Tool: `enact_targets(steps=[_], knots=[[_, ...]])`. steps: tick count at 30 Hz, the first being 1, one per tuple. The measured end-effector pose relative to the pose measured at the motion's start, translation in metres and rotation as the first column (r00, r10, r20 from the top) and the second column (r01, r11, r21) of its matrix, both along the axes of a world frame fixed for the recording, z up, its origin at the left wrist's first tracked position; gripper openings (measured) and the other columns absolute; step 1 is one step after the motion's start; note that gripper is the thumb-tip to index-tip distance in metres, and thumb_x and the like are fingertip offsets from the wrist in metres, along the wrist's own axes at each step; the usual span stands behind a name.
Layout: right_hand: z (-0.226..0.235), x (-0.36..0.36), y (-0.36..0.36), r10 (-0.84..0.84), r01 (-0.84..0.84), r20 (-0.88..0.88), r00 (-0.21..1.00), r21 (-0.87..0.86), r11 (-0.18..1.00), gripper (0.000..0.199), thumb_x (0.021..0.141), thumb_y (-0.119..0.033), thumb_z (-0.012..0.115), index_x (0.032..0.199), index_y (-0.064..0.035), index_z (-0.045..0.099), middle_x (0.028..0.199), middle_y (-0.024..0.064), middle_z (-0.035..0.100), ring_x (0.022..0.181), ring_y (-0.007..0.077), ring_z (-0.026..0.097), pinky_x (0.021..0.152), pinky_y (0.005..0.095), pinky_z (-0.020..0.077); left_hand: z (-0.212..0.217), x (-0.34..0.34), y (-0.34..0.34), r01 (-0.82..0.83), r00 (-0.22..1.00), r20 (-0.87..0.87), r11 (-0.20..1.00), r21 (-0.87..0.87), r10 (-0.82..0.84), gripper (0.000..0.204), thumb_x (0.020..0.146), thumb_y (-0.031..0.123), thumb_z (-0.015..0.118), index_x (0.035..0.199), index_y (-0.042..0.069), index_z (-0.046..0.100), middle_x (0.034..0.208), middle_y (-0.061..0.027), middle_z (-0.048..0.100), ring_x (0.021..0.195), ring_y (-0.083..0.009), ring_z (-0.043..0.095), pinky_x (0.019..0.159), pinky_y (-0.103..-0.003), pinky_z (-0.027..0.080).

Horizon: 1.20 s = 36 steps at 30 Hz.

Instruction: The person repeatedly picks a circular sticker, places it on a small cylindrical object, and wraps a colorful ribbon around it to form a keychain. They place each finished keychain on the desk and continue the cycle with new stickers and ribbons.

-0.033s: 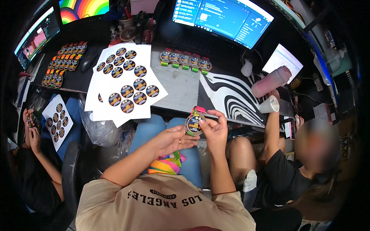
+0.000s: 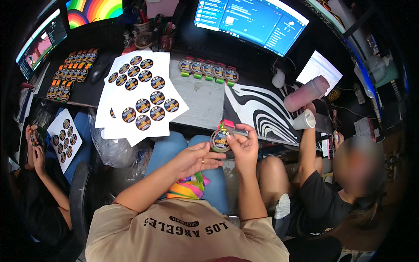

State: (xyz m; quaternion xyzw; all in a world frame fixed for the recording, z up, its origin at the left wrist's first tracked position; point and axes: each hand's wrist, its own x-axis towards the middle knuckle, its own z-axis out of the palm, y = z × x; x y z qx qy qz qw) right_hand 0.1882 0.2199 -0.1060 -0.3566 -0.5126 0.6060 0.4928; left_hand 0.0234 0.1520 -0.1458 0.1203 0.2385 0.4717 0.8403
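Observation:
A round medal (image 2: 220, 140) with a dark printed sticker on its face and a pink, green and yellow ribbon is held up over my lap. My right hand (image 2: 242, 146) pinches its right side, the thumb on the face. My left hand (image 2: 197, 159) is beside the medal's lower left edge, fingers stretched out below it and thumb apart; light contact at the rim is hard to make out. The medal's ribbon (image 2: 227, 124) shows above it. Colourful ribbon (image 2: 188, 188) lies bunched on my lap.
Sheets of round stickers (image 2: 150, 131) lie on the desk, left of a row of several medals (image 2: 208, 70). A zebra-patterned mat (image 2: 262, 113) is at right. Co-workers sit both sides; one arm reaches near a white cup (image 2: 304, 119) and pink tumbler (image 2: 307, 94). More medals (image 2: 70, 73) lie far left.
My left thumb and fingers have eased away from the medal's edge. My right hand still holds the medal, which has shifted slightly.

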Motion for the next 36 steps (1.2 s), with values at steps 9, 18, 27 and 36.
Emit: enact_targets(steps=[9,18,27,36], knots=[[-0.012,0.023,0.221,0.001,0.007,0.145,0.989,-0.057,0.998,0.033,0.086,-0.002,0.065,0.110,-0.0022,0.042,0.084,0.0149,0.066,0.067,0.0191,0.066,0.058,0.0301,0.0566,0.020,0.023,0.073,0.342,-0.038,-0.618,0.591,0.731,0.786,0.036,0.086,0.020,0.062,0.121,0.013,0.060,0.130,-0.0183,0.048,0.116,-0.0369,0.046,0.097,-0.047,0.038],[-0.024,-0.001,0.287,0.101,-0.070,0.195,0.976,-0.160,0.985,0.040,0.083,-0.002,0.068,0.114,0.0025,0.043,0.091,0.0186,0.064,0.076,0.0246,0.068,0.063,0.0350,0.0601,0.003,0.071,0.179,0.325,-0.429,-0.589,0.726,0.606,0.684,0.044,0.085,0.034,0.063,0.127,0.022,0.060,0.134,-0.0212,0.044,0.115,-0.0367,0.045,0.090,-0.049,0.037],[-0.024,0.001,0.297,0.153,-0.114,0.248,0.957,-0.166,0.980,0.047,0.083,-0.002,0.069,0.122,0.0048,0.042,0.090,0.0185,0.066,0.077,0.0244,0.068,0.064,0.0336,0.0603,-0.005,0.077,0.202,0.293,-0.487,-0.583,0.751,0.592,0.650,0.048,0.084,0.034,0.064,0.128,0.018,0.059,0.131,-0.0208,0.046,0.113,-0.0357,0.047,0.088,-0.046,0.037],[-0.023,0.002,0.299,0.154,-0.109,0.253,0.955,-0.181,0.977,0.047,0.082,-0.004,0.071,0.120,0.0050,0.045,0.088,0.0175,0.066,0.074,0.0222,0.068,0.060,0.0302,0.0588,-0.007,0.080,0.207,0.295,-0.521,-0.568,0.759,0.581,0.637,0.051,0.085,0.036,0.062,0.132,0.017,0.056,0.131,-0.0204,0.048,0.111,-0.0342,0.049,0.088,-0.044,0.038]])
